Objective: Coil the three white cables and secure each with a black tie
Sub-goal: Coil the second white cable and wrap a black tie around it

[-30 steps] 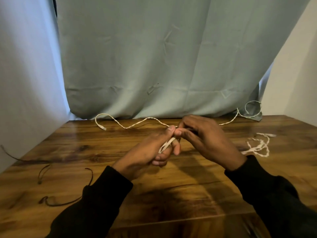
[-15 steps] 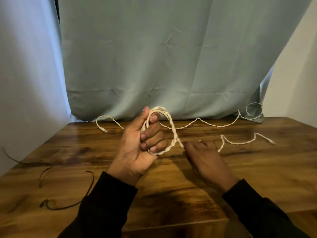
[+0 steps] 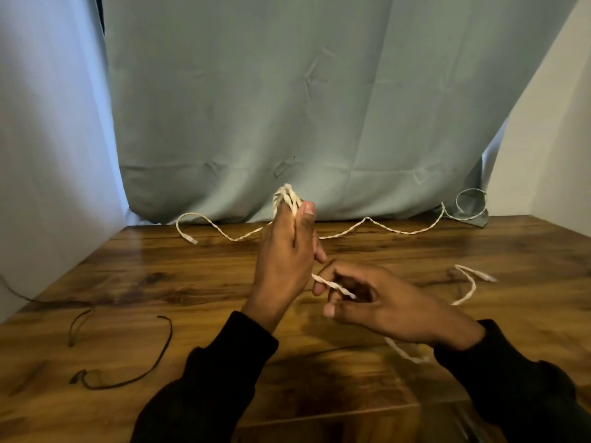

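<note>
Wooden table (image 3: 160, 282) before a grey-blue curtain (image 3: 287, 107); black ties (image 3: 134, 375) lying left. White braided cable (image 3: 332, 285) above table centre: loops gripped in raised left hand (image 3: 284, 251), strand pinched by right hand (image 3: 383, 302). Another white cable (image 3: 390, 230) stretched along the back.

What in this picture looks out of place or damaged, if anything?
Nothing looks damaged or spilled. The left hand holds up a coil of white cable, and the right hand pinches its loose strand. Another white cable lies uncoiled along the table's far edge, and the black ties lie loose at left, as the task expects.
</note>
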